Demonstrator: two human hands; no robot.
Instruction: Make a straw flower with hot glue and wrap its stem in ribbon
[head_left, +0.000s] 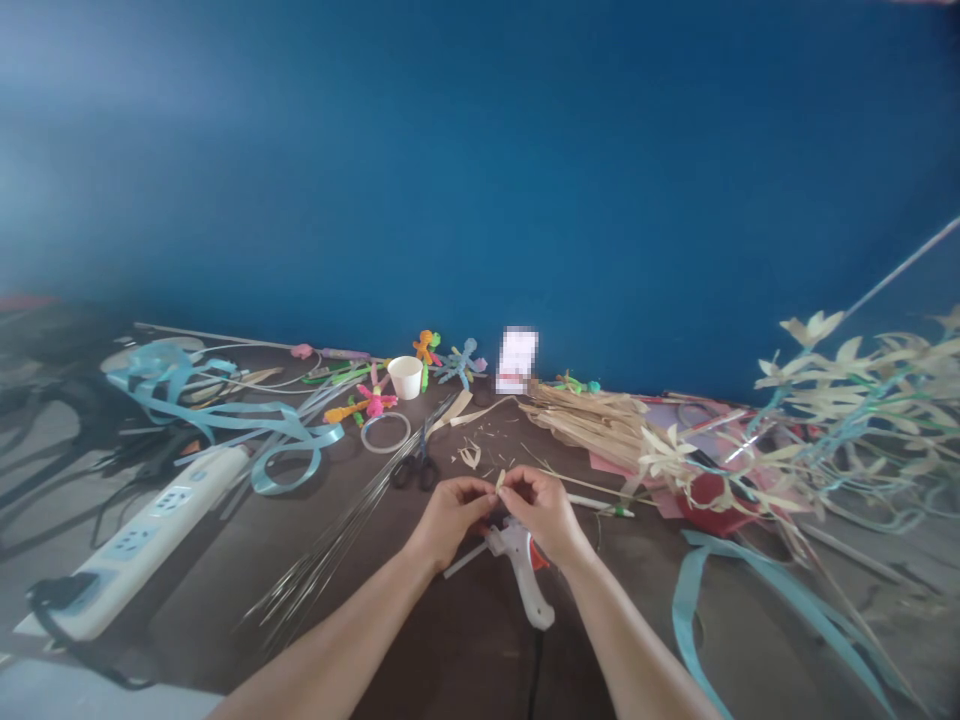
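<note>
- Pale strip (500, 480), pinched by the fingertips of the left hand (456, 512) and right hand (540, 507), just past the white glue gun (523, 570)
- Black scissors (421, 455) beyond the left hand
- Dry tan strips (581, 420) farther off
- White cup (405, 378) near the blue wall (375, 190)

Left hand (456, 510), right hand (538, 505) bare; forearms (356, 610) bare too (smooth-looking, tapering toward hands).

blue wall (480, 180), dark brown tabletop (442, 660)
</note>
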